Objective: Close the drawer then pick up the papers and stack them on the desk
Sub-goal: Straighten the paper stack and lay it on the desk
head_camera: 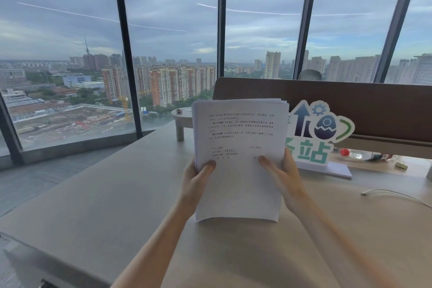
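Both hands, left hand and right hand, are gripping the papers upright on the table, fingers clamped; uneven top edges risk sheets sliding loose.

The papers hide the sign's left part, their print too blurred to read; the frame's right edge crops a cable.

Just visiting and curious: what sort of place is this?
Probably a high-rise office: a desk with a partition, printed papers held in both hands, and floor-to-ceiling windows over a city.
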